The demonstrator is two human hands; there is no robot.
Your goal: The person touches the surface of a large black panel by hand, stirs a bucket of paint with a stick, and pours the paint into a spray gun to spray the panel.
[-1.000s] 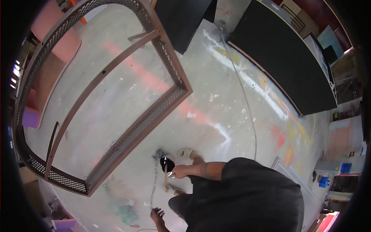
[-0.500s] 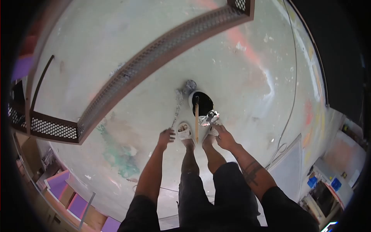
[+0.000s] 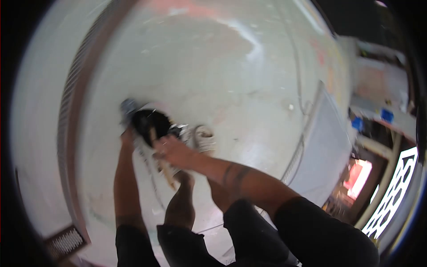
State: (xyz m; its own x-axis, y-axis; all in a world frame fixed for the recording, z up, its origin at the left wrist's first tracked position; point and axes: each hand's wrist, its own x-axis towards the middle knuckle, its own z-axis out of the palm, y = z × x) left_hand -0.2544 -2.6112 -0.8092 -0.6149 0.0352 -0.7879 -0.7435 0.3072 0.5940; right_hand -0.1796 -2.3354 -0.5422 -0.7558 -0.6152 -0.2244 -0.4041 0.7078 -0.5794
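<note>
One floor [image 3: 240, 95], marked pink and white, ran under the fingers of the left hand [image 3: 127, 133] and right hand [image 3: 169, 147]. Brown perforated frame [image 3: 84, 66] ran left of the left fingers, apart from them; nearest big obstacle, probably limited any swing that way. Pale panel [image 3: 318, 142] sat well right of the right fingers; couldn't tell if flat or leaning. Thin cable [image 3: 297, 66] ran ahead and right of the right fingers, well apart, so not in their way.

Bucket [image 3: 149, 121], dark inside, stood between both sets of fingers and a bit ahead. Placed close to the feet, likely so both hands could reach it from a stoop. Sandal [image 3: 205, 139] was just right of the right fingers; not much foot room there.

Left fingers: at the bucket's left side, maybe steadying it. Blurred; couldn't tell spread or pinching. Right fingers: curled at the near rim; couldn't tell what they pinched.

Stick [image 3: 168, 174] passed under the right fingers, top end at the bucket, free end back toward the body, probably for easy grabbing. Right hand hid its middle. Grey lump [image 3: 128, 107] lay just ahead of the left fingers, contact unclear. Shiny silver piece [image 3: 179, 129] sat just ahead of the right fingers, by the rim; maybe held, blur hid it.
</note>
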